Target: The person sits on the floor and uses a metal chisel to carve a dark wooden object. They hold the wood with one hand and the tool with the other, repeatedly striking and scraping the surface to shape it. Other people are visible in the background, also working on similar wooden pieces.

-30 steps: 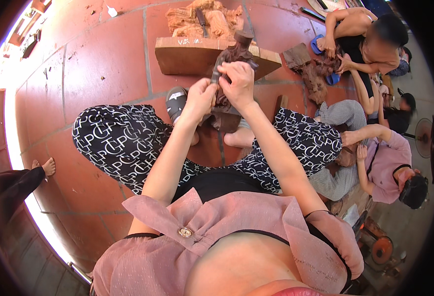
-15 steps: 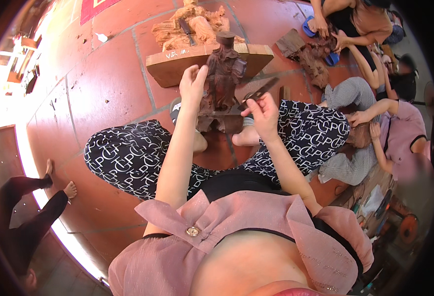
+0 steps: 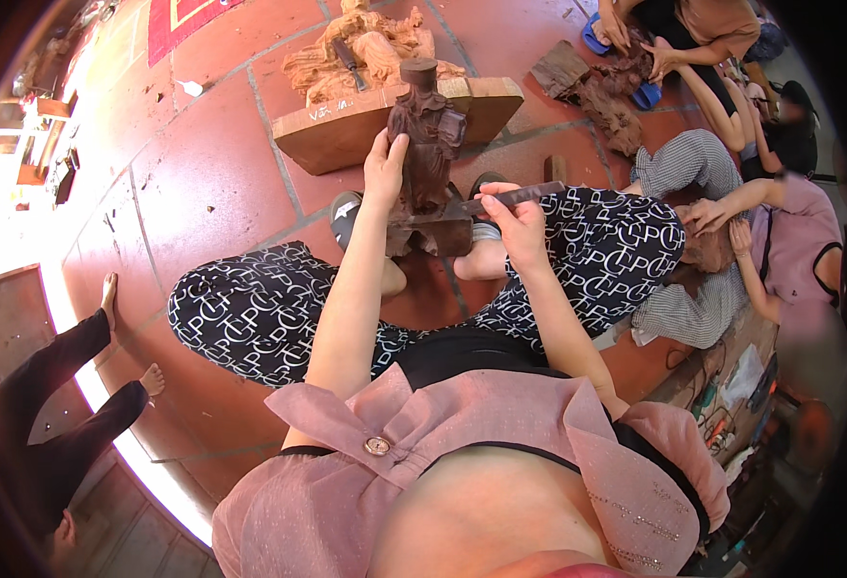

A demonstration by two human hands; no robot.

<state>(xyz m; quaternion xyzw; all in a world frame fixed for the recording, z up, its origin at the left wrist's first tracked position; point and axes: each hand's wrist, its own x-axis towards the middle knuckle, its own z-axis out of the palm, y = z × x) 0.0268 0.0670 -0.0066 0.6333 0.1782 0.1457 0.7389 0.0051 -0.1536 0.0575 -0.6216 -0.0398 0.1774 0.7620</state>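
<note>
A dark brown carved wooden figure point(image 3: 430, 144) stands upright on its square base between my feet. My left hand point(image 3: 383, 170) grips the figure's left side at mid height. My right hand point(image 3: 518, 218) holds a flat dark file point(image 3: 512, 197), which points left toward the figure's lower part. I sit cross-legged on the red tile floor in black and white patterned trousers point(image 3: 250, 318).
A thick wooden slab point(image 3: 346, 135) lies behind the figure with a pale carved statue point(image 3: 365, 53) on it. On the right, other people work on dark wood carvings point(image 3: 616, 96). Another person's legs and bare feet point(image 3: 105, 299) are at the left. Tools lie at the lower right.
The view has shifted. My hands, close together on the figure a second ago, have parted: the left stays on the figure, the right has drawn back to the right with the file.
</note>
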